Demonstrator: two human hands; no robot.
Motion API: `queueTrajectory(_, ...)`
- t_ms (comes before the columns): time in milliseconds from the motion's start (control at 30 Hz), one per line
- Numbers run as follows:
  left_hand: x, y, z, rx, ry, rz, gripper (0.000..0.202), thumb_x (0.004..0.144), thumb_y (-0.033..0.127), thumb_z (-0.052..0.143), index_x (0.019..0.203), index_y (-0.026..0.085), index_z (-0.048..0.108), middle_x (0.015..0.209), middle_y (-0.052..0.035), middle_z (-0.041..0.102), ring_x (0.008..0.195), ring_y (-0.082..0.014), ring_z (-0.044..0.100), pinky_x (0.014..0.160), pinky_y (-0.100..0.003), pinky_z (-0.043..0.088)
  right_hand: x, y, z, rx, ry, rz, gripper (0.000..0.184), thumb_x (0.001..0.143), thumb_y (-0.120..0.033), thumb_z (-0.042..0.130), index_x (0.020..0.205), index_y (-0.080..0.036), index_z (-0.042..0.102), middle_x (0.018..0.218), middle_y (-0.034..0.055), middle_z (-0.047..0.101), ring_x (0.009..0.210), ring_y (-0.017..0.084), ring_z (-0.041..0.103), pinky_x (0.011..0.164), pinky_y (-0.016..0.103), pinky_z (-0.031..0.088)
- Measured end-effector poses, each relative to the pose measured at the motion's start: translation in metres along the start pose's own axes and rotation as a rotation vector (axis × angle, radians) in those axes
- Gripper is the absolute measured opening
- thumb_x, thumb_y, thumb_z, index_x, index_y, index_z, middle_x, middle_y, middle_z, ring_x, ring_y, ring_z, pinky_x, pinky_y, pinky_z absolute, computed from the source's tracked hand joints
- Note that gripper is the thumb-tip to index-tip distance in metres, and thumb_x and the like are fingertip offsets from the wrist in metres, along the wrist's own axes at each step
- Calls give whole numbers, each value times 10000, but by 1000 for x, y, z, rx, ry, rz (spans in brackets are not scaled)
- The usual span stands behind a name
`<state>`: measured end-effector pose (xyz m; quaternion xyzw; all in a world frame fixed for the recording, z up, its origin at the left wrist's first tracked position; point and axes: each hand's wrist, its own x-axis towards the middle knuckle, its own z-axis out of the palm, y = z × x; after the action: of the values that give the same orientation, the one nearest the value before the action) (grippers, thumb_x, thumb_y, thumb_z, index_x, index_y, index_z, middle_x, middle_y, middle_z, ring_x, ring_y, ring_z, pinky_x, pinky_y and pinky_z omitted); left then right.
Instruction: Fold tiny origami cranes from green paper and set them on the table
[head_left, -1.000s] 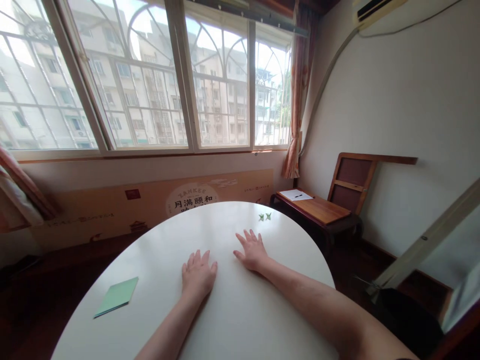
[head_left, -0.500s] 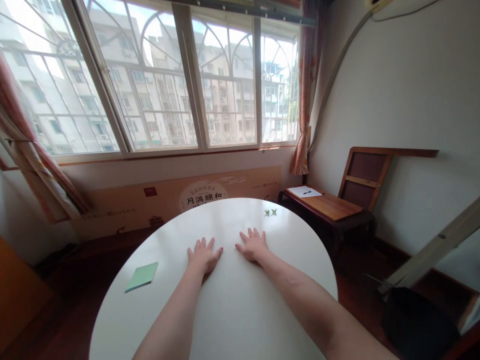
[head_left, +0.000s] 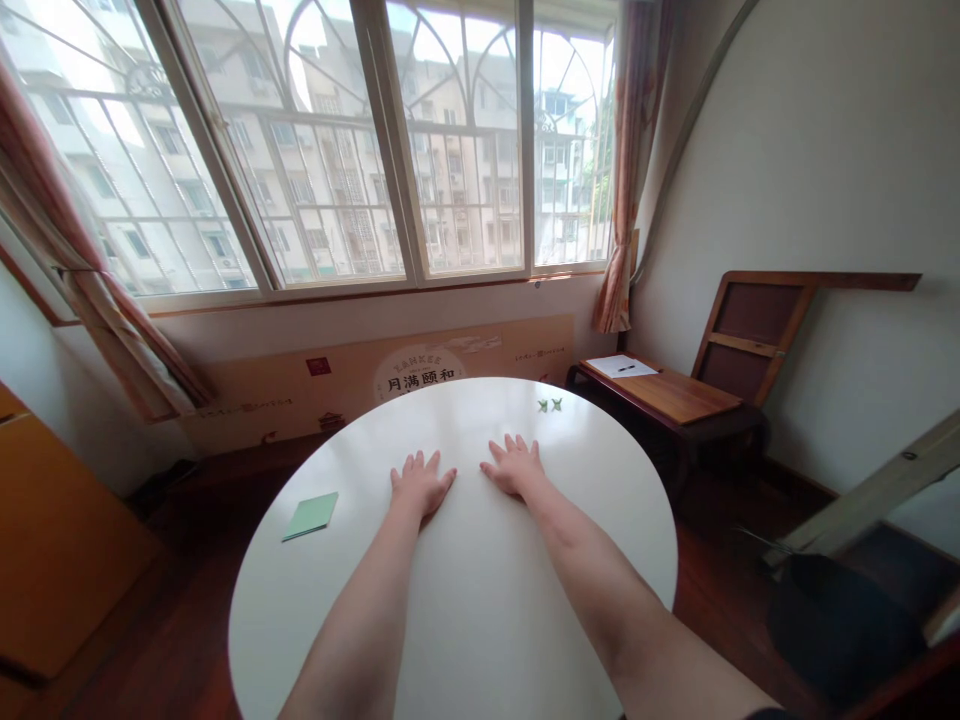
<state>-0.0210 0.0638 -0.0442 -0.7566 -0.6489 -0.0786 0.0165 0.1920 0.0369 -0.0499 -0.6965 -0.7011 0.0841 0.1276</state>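
Both forearms extend across the round white counter (head_left: 465,620) from its near edge. The left hand (head_left: 420,485) and right hand (head_left: 516,466) lie flat, palms down, fingers spread and open, gripping nothing; they rest side by side near the counter's centre, apart from each other. A green paper sheet (head_left: 311,515) lies near the left edge. Two small green folded pieces (head_left: 550,404) sit close together at the far edge, beyond the right hand. Past the counter stands a low wooden bench (head_left: 675,395).

Glossy white table (head_left: 465,600), green paper (head_left: 311,515)
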Motion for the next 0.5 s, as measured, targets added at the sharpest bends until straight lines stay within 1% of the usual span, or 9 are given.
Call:
queueTrajectory(167, -4, 3, 1, 1, 89, 26, 385, 950, 350, 610, 1290, 172, 574, 1329, -118, 577, 1144, -274, 600, 950, -504, 514, 0, 2, 1, 11, 15, 4, 502, 956, -379, 613, 1412, -215, 484, 1525, 120, 401, 1361, 354, 416, 1102, 622, 324)
queueTrajectory(233, -6, 3, 1, -3, 137, 24, 349, 955, 343, 604, 1259, 172, 591, 1291, -112, 598, 1100, -255, 620, 920, -475, 534, 1, 3, 2, 17, 29, 2, 486, 956, -374, 614, 1399, -211, 496, 1507, 121, 423, 1339, 347, 443, 1089, 611, 351)
queueTrajectory(333, -10, -1, 1, -5, 185, -15, 321, 960, 330, 598, 1240, 174, 601, 1264, -107, 612, 1067, -241, 631, 897, -453, 548, 1, 5, 3, 34, 63, -11, 448, 959, -363, 615, 1366, -200, 523, 1453, 122, 479, 1274, 324, 510, 1042, 576, 423)
queueTrajectory(500, -15, -10, 0, 2, 203, -85, 308, 964, 311, 591, 1239, 171, 601, 1250, -103, 619, 1057, -237, 635, 883, -442, 555, -3, 10, 2, 88, 140, -21, 400, 963, -349, 613, 1324, -187, 552, 1378, 117, 541, 1191, 294, 574, 984, 530, 486)
